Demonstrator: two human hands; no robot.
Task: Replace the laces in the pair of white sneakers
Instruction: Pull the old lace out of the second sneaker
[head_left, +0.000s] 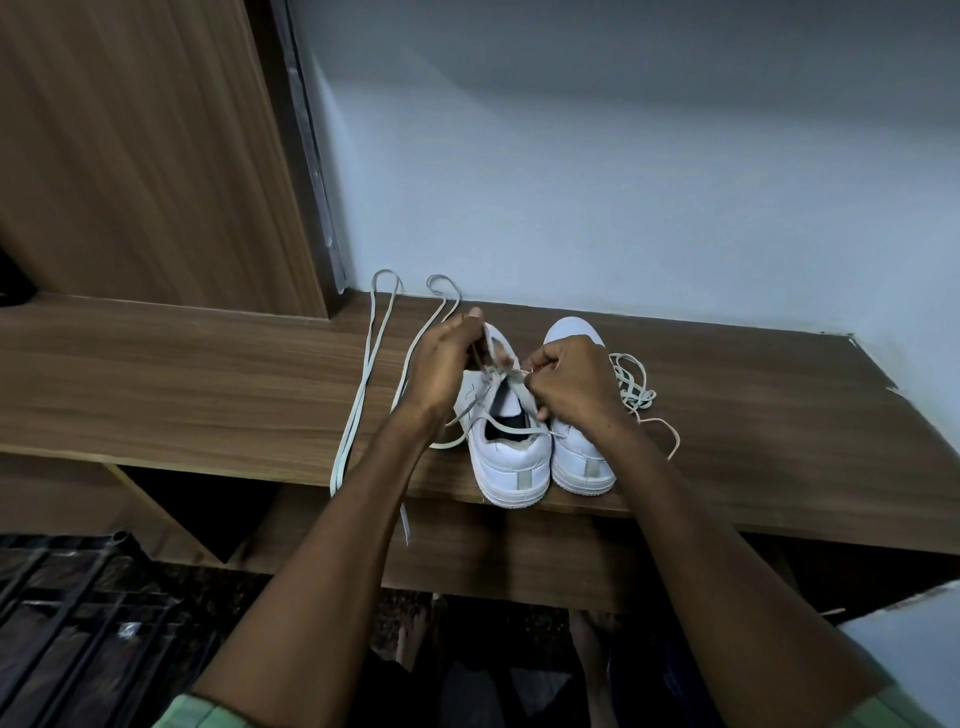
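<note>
Wooden counter carries both sneakers, heels toward the person. Left hand and right hand pinch lace over the left sneaker, probably threading eyelets; spare laces lie beside.

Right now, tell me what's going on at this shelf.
A person is lacing the left sneaker of a white pair on a wooden shelf. The left hand and right hand each pinch the lace over its eyelets. The right sneaker stands beside it; a long lace lies left, a bunched lace right.
</note>
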